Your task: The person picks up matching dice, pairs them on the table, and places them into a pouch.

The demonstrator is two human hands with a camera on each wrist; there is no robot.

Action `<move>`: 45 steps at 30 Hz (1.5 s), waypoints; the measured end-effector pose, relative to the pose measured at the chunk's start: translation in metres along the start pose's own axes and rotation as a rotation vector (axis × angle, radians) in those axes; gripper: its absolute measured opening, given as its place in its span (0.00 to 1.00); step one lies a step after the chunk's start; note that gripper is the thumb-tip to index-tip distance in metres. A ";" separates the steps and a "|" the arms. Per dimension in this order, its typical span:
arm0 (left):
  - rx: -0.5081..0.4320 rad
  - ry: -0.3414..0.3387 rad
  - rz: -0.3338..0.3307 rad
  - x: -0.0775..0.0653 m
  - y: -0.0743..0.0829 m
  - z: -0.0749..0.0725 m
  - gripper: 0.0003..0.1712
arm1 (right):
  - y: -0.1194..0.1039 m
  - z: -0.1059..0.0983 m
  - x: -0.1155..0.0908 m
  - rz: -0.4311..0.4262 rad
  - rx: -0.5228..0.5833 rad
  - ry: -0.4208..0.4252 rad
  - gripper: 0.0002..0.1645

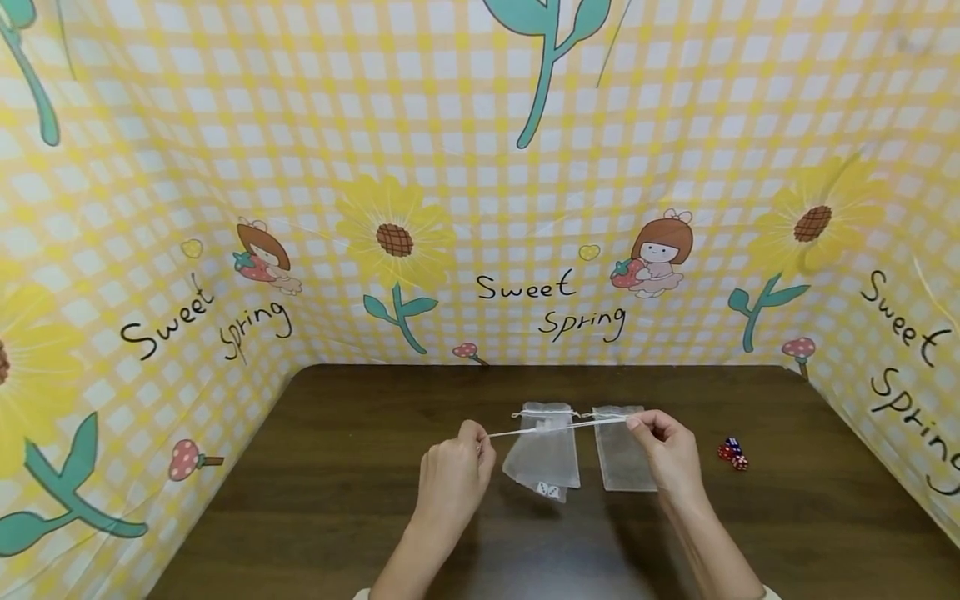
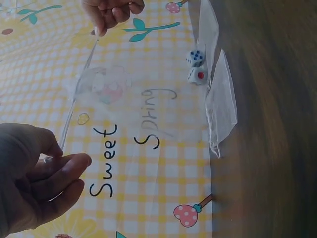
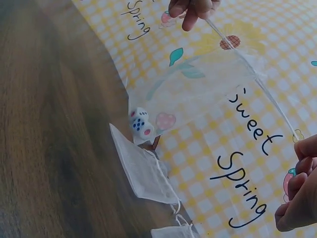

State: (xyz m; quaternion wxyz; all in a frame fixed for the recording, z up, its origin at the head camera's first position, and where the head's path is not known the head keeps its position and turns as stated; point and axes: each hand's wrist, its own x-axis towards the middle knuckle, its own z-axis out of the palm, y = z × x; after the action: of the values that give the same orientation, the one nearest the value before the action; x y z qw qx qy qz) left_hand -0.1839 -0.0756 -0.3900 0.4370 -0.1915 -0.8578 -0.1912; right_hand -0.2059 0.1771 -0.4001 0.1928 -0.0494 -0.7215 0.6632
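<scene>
My left hand (image 1: 450, 471) and right hand (image 1: 670, 454) pinch the drawstring (image 1: 513, 432); I should pull evenly, keeping the white dice (image 3: 141, 124) low in the bag (image 3: 213, 74).

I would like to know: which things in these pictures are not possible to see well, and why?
Head view: part of the rightmost bag is hidden behind the right hand.
Head view: the red and blue dice are too small to read every pip.
Left wrist view: part of the drawstring is hidden by the left hand.
Right wrist view: the bottom edge cuts off the rightmost bag.
</scene>
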 end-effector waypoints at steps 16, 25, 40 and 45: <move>0.056 0.089 -0.078 0.004 -0.015 -0.009 0.10 | 0.003 0.000 0.002 0.030 -0.011 0.018 0.08; 0.020 0.026 -0.195 0.001 -0.022 -0.011 0.09 | 0.004 0.003 0.002 0.018 -0.012 0.007 0.09; 0.089 0.055 -0.229 -0.003 -0.042 -0.018 0.08 | 0.004 0.024 -0.001 0.022 -0.005 -0.041 0.09; 0.131 0.053 -0.234 -0.008 -0.053 -0.023 0.08 | 0.006 0.038 -0.003 0.023 -0.008 -0.082 0.07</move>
State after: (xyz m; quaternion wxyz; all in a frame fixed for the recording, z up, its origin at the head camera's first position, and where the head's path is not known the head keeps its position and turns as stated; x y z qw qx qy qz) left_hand -0.1903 -0.1331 -0.3923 0.4458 -0.0562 -0.8730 -0.1895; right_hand -0.2175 0.1417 -0.4080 0.1551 -0.0314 -0.7309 0.6639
